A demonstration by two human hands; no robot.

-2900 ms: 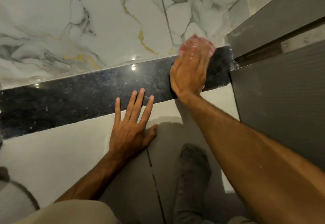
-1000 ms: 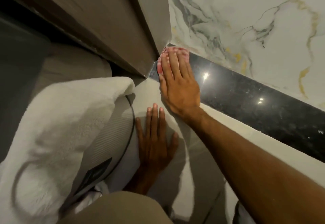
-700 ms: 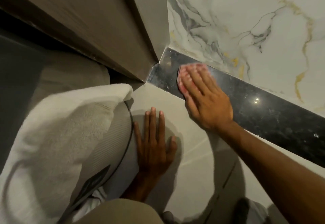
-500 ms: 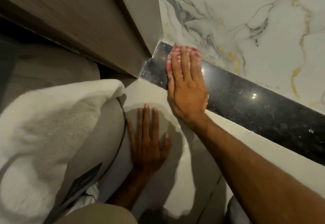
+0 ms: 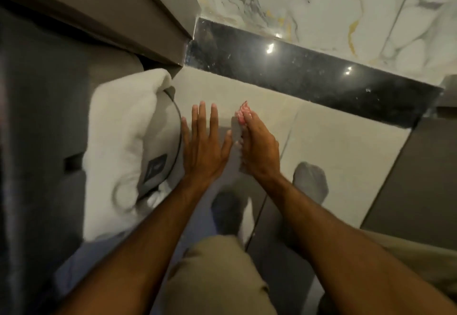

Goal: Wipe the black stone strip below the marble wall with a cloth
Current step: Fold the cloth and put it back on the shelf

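The stone strip runs along the foot of the marble wall, with the floor in front of it. Both hands are over the floor, well short of the strip, the left hand just beside the right hand, which holds the cloth. A towel lies to the left, near the cabinet.

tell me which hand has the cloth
The right hand: the pink cloth shows at its fingertips. The left hand is spread flat and bare, holding nothing.
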